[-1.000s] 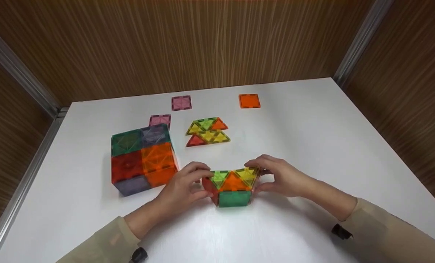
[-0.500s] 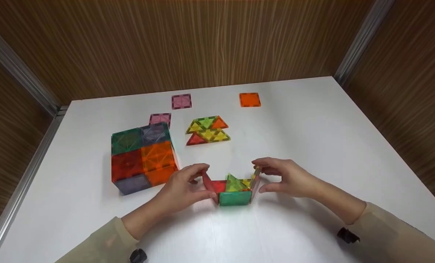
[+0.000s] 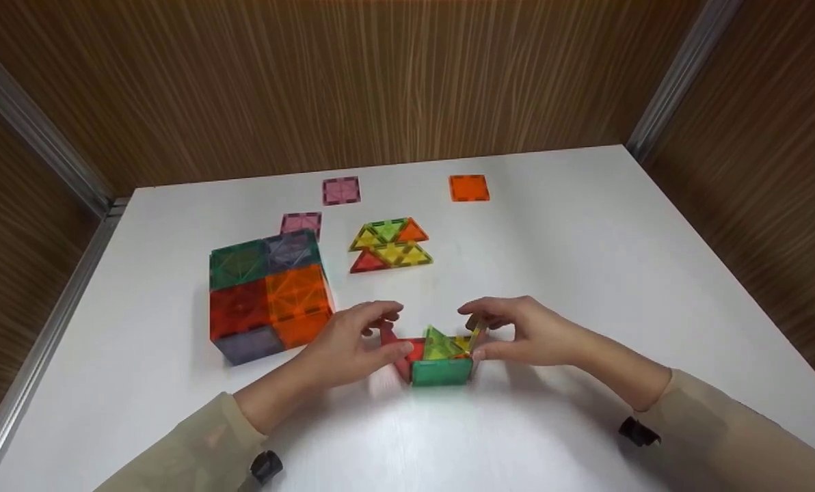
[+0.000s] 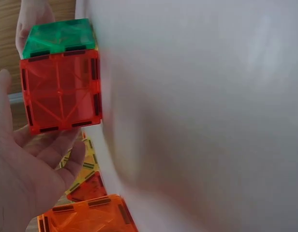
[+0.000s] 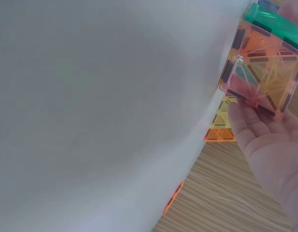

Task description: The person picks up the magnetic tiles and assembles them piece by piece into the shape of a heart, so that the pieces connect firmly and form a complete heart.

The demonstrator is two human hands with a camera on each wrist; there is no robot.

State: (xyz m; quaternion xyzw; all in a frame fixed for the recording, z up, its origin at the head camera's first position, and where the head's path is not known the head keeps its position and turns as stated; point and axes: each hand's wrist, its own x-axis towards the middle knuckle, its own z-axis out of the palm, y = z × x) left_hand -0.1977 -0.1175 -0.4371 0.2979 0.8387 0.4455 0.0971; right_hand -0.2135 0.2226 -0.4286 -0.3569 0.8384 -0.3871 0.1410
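Translucent magnetic tiles form a small box before the person, with a green tile (image 3: pixel 442 372) as its front wall. A red square tile (image 4: pixel 61 92) is the left wall; the left hand (image 3: pixel 353 348) holds it at the edges, fingers behind and thumb toward the front. On the right, the right hand (image 3: pixel 527 331) holds a pale pink square tile (image 5: pixel 243 77), fingers at its far edge and thumb at its near edge. A yellow triangle tile (image 3: pixel 477 333) tilts at the right wall's top. Inside the box leans a light green triangle tile (image 3: pixel 439 344), point up.
Left of the box stands a larger multicoloured tile block (image 3: pixel 267 301). Behind lie several joined triangle tiles (image 3: pixel 390 246). Pink square tiles (image 3: pixel 341 190) and an orange square tile (image 3: pixel 469 188) lie toward the back of the white table (image 3: pixel 558 225). Wood-grain panels (image 3: pixel 407 82) surround the table.
The green, orange and yellow triangles spanning the top have dropped inward, leaving the box top uncovered. Both hands stay at the sides; the right has just shifted slightly left, its fingers further over the box.
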